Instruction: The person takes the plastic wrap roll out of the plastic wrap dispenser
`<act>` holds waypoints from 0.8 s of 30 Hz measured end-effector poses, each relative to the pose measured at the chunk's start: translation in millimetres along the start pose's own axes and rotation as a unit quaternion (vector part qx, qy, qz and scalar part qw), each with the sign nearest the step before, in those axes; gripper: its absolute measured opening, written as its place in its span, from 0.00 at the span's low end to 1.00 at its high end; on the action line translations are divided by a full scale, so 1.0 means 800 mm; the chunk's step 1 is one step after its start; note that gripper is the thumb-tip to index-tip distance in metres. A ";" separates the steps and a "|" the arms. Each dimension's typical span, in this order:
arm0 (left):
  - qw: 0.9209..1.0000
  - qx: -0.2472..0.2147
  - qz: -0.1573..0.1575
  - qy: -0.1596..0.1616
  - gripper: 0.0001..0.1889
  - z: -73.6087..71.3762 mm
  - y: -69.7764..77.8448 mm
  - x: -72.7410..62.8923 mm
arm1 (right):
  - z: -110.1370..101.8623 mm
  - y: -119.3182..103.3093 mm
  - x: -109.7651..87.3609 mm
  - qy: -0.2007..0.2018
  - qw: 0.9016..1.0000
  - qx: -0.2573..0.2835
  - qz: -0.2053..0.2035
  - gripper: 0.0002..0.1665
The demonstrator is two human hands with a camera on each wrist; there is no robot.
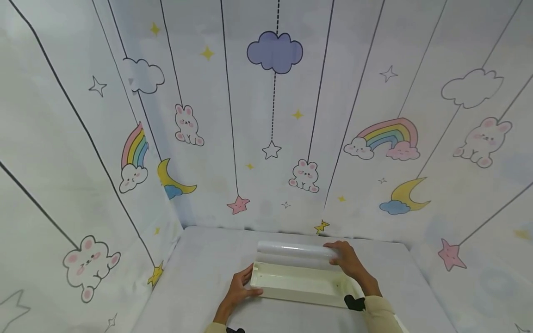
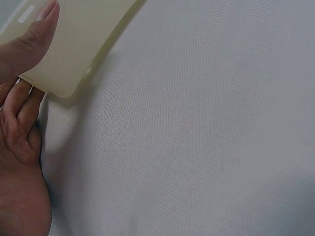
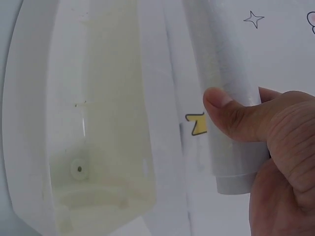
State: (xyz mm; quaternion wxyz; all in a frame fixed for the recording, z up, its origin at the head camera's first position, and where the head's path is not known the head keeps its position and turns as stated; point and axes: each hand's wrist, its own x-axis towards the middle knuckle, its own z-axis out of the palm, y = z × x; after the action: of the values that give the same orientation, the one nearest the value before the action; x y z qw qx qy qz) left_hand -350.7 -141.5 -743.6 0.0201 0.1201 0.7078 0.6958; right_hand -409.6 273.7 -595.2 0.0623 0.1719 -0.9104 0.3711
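A long, cream plastic box (image 1: 300, 296) with an open top lies across the table in the head view. My left hand (image 1: 240, 289) grips its left end; in the left wrist view the thumb (image 2: 42, 34) lies on one wall and the fingers reach under the edge. Behind the box, a shiny, whitish roll of plastic wrap (image 1: 287, 249) is held roughly level by my right hand (image 1: 351, 266). That hand curls round the roll's right end, with the thumb (image 3: 234, 115) across it and the core end (image 3: 234, 184) sticking out. The box interior (image 3: 108, 123) holds nothing visible.
A white-covered table (image 1: 187, 277) lies below. White cloth walls (image 1: 250, 106) printed with bunnies, clouds and stars enclose it at the back and sides. A pale strip (image 1: 400, 323) shows beside the right sleeve (image 1: 380, 314), mostly hidden.
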 end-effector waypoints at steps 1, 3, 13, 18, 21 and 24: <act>1.000 -0.001 -0.001 0.001 0.58 0.000 0.000 0.000 | 0.000 0.000 0.000 0.001 1.000 0.001 -0.001 0.31; 1.000 0.002 -0.002 0.002 0.58 0.000 -0.001 0.000 | -0.001 0.000 0.001 0.000 1.000 0.001 -0.005 0.31; 1.000 0.002 0.006 -0.002 0.58 0.001 0.000 0.000 | -0.007 -0.004 0.005 0.004 1.000 -0.009 -0.020 0.31; 1.000 -0.004 0.011 -0.003 0.58 0.001 -0.001 0.000 | -0.007 -0.003 0.007 0.010 1.000 -0.004 -0.023 0.31; 1.000 0.001 0.018 -0.006 0.57 0.001 0.001 0.000 | -0.006 -0.001 0.009 0.004 1.000 0.004 -0.011 0.30; 1.000 0.010 0.013 -0.006 0.57 0.001 0.004 -0.001 | -0.005 0.003 0.009 -0.006 1.000 0.007 0.007 0.30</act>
State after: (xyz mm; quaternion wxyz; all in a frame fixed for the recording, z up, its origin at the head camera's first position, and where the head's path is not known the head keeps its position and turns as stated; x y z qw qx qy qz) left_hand -349.3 -140.7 -740.8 0.0139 0.1337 0.7131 0.6881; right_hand -417.3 275.7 -591.9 0.0535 0.1683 -0.9091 0.3773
